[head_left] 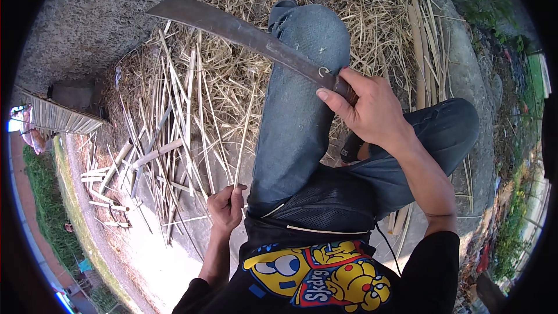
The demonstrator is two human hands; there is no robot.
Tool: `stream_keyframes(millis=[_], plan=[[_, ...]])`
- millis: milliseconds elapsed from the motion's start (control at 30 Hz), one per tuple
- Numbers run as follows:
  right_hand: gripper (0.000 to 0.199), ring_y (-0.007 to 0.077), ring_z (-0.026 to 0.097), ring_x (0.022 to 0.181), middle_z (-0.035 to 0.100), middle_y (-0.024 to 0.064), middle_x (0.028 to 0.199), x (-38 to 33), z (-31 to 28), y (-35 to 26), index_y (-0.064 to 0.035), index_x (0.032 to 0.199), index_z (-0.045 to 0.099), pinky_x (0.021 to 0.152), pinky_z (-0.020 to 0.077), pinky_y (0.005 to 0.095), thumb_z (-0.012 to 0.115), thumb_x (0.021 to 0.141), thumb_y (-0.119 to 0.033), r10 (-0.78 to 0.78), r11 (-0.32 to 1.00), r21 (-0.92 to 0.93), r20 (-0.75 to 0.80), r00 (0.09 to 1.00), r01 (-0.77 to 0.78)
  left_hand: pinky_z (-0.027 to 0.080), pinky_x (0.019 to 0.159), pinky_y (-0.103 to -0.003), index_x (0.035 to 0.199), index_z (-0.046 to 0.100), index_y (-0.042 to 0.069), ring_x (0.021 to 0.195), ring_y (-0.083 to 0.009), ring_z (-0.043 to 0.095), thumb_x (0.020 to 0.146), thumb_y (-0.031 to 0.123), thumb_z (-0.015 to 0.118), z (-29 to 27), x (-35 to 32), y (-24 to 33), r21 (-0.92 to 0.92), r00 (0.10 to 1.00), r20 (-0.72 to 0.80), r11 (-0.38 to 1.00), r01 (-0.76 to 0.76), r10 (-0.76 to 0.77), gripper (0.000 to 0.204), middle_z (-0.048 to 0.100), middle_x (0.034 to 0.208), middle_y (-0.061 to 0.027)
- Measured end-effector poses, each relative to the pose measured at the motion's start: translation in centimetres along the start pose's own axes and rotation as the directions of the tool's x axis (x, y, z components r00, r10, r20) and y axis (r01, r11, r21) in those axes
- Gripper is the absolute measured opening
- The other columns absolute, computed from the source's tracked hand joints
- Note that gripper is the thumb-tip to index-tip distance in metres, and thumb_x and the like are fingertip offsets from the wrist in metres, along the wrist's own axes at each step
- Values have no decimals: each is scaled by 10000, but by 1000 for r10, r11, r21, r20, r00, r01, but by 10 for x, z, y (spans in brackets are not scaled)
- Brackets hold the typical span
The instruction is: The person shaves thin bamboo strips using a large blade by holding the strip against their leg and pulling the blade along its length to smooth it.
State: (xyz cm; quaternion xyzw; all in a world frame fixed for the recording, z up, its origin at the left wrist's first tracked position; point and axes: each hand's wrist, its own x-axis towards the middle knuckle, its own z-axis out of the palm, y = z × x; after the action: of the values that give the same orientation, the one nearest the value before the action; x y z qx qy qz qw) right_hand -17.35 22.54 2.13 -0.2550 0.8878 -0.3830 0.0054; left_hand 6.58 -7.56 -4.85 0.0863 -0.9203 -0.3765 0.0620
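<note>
Above the jeans-covered knee, the right hand grips a long machete; left of this knee, the left hand is closed around a thin bamboo strip.

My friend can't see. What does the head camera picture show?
A seated person's right hand grips a long curved knife over a blue-jeaned knee, while the left hand holds a thin bamboo strip upright. Split bamboo sticks and dry straw cover the ground.

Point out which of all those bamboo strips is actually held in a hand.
The thin strip standing upright from the left hand, beside the left knee. The other strips lie loose on the ground.
</note>
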Motion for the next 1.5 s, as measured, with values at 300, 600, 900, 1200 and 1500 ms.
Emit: stream_keyframes(millis=[300, 600, 900, 1200, 1500], plan=[[554, 352, 649, 530, 558, 115, 506, -9, 8, -8, -56, 857, 612, 490, 507, 448, 632, 925, -606, -85, 991, -102, 32, 996, 87, 336, 467, -229, 819, 637, -53, 449, -41, 391, 1101, 271, 456, 7, 55, 37, -488, 935, 350, 839, 240, -64, 466, 449, 492, 32], [584, 344, 685, 567, 635, 128, 570, -11, 15, -7, -74, 949, 630, 494, 543, 462, 596, 917, -656, -90, 951, -297, 0, 996, 85, 298, 463, -235, 875, 678, -12, 493, -24, 394, 1086, 268, 513, 8, 58, 27, -529, 895, 440, 786, 320, -68, 388, 475, 550, 54], [507, 360, 670, 574, 627, 133, 599, -9, 13, -6, -53, 963, 638, 504, 511, 445, 697, 898, -553, -45, 953, -300, -18, 999, 38, 427, 462, -322, 819, 725, 31, 430, -184, 564, 984, 156, 643, -8, -11, -17, -41, 992, 123, 999, 23, -18, 222, 563, 520, -70], [497, 352, 666, 562, 613, 125, 583, -13, 10, -19, -55, 957, 640, 506, 504, 436, 700, 901, -545, -61, 980, -185, 68, 996, 73, 410, 442, -360, 821, 714, 41, 410, -262, 547, 946, 108, 675, 7, 38, 22, -30, 997, 4, 996, -81, 81, 147, 529, 513, -111], [498, 348, 655, 542, 609, 119, 576, -11, 12, -7, -55, 918, 631, 498, 501, 434, 703, 897, -547, -100, 947, -312, -40, 994, 83, 397, 428, -373, 727, 641, 37, 405, -292, 535, 927, 121, 709, 20, 58, 36, -87, 993, 22, 990, -112, 114, 228, 499, 510, -135]])
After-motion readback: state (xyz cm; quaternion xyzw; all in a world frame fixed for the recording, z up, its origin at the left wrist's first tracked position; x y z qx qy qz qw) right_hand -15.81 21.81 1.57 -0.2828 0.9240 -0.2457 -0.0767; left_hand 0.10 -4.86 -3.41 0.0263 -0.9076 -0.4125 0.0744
